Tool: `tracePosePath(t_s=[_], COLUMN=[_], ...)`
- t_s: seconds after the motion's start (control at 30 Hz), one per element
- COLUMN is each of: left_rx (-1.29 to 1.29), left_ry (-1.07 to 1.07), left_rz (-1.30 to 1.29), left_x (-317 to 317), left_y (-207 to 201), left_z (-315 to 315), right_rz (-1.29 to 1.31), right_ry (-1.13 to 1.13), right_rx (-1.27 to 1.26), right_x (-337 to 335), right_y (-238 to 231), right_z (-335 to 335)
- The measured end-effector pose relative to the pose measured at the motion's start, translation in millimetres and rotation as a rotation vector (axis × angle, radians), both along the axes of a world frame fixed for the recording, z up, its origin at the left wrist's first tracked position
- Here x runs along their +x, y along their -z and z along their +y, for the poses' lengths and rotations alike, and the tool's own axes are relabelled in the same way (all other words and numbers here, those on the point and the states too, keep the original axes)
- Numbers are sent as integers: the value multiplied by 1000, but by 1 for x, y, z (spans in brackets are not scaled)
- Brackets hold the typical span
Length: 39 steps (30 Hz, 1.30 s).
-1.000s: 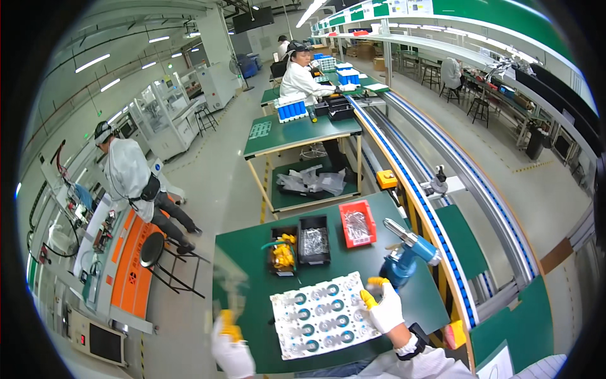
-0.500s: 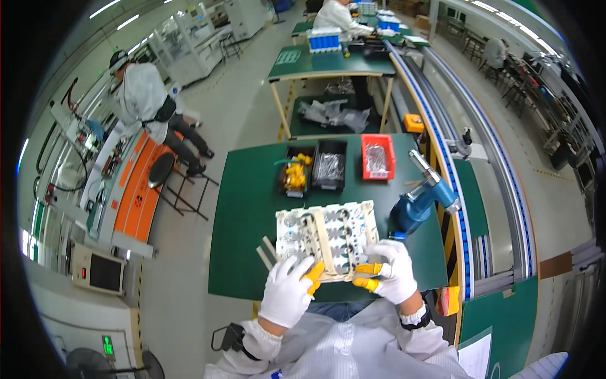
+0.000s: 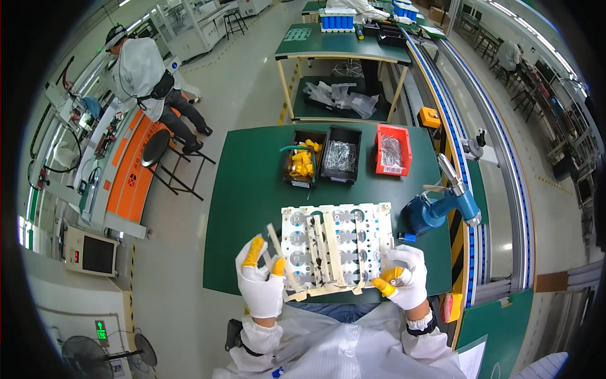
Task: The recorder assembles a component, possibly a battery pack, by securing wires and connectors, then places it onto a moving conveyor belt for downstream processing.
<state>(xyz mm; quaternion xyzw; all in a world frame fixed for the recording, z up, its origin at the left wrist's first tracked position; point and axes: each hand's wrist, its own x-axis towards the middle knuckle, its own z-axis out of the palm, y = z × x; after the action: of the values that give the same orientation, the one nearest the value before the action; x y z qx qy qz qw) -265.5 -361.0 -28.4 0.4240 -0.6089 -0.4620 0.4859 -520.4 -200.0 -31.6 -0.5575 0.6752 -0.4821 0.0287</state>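
A white plate (image 3: 295,239) with round holes and metal discs lies on the green table in front of me. Cream strips (image 3: 332,246) run across it lengthwise, and another lies along its near edge. At its left side are loose thin cream strips (image 3: 275,239). My left hand (image 3: 262,284), white-gloved with yellow fingertips, is beside these strips; thumb and index finger stand apart around them. At the plate's near right corner, my right hand (image 3: 409,278), gloved alike, has its yellow fingertips pinched together. What lies between them is too small to name.
Beyond the plate stand a black bin of yellow parts (image 3: 303,163), a black bin of metal fasteners (image 3: 341,155) and a red bin (image 3: 392,150). A blue power tool (image 3: 442,208) stands to the right, near the conveyor rail (image 3: 442,95). A person (image 3: 148,76) works at the left.
My left hand has moved off the plate's near edge to the left, beside the loose strips. My right hand remains near the corner, its fingers more curled. The view has shifted.
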Motion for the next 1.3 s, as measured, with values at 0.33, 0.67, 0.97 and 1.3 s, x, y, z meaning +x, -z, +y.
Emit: tracePosePath(t_s=[0.33,0.67,0.97,1.3], left_rx=[-325,-548,-541,-392], left_ry=[166,104,274,1842], left_rz=[-225,-585,-710,24], left_x=[-39,-15,-55,-139], left_y=[-26,-5,-32,-56], left_z=[-19,-33,-14,168], right_rz=[153,81,-320,1015], right_ry=[-146,-25,193,1123], right_rx=[-11,-78,-191,50], right_x=[-1,3,2,-81], right_y=[-16,3,-33,-304], right_z=[-12,0,65,296])
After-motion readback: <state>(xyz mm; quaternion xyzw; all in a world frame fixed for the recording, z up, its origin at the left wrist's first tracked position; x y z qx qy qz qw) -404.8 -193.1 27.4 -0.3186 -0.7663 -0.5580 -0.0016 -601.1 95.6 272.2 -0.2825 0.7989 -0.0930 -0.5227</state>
